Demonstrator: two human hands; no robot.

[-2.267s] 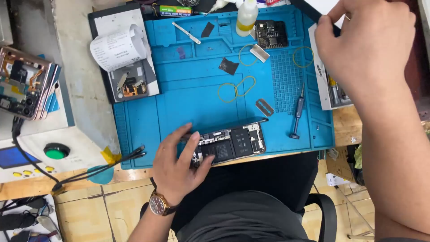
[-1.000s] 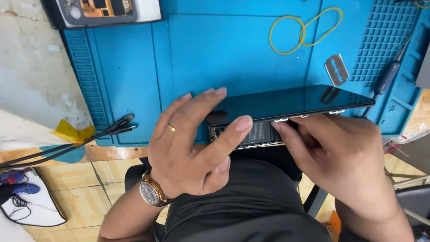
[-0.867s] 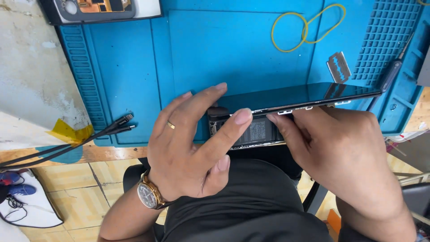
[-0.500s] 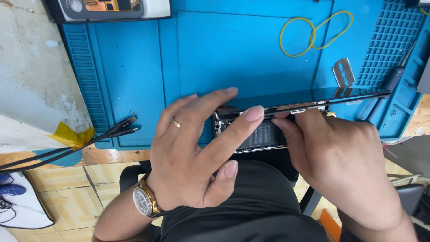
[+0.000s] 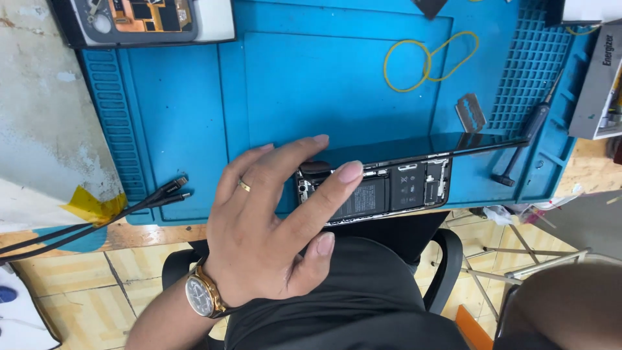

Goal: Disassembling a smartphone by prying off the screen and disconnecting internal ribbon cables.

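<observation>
left hand [image 5: 272,233] fingers spread, pressing on opened phone [image 5: 389,191] at blue mat [image 5: 194,116] edge, screen panel [image 5: 427,146] lifted; right hand out of view.

Blue ribbed silicone work mat [image 5: 181,116]. Opened phone body [image 5: 382,191]: black frame, dark grey internals, glossy black screen panel [image 5: 421,146]. Yellow rubber band loop [image 5: 427,58]. Silver razor blade [image 5: 471,112]. Black cables [image 5: 97,217], yellow tape scrap [image 5: 94,207]. Gold wristwatch [image 5: 202,295], gold ring [image 5: 243,186].
</observation>
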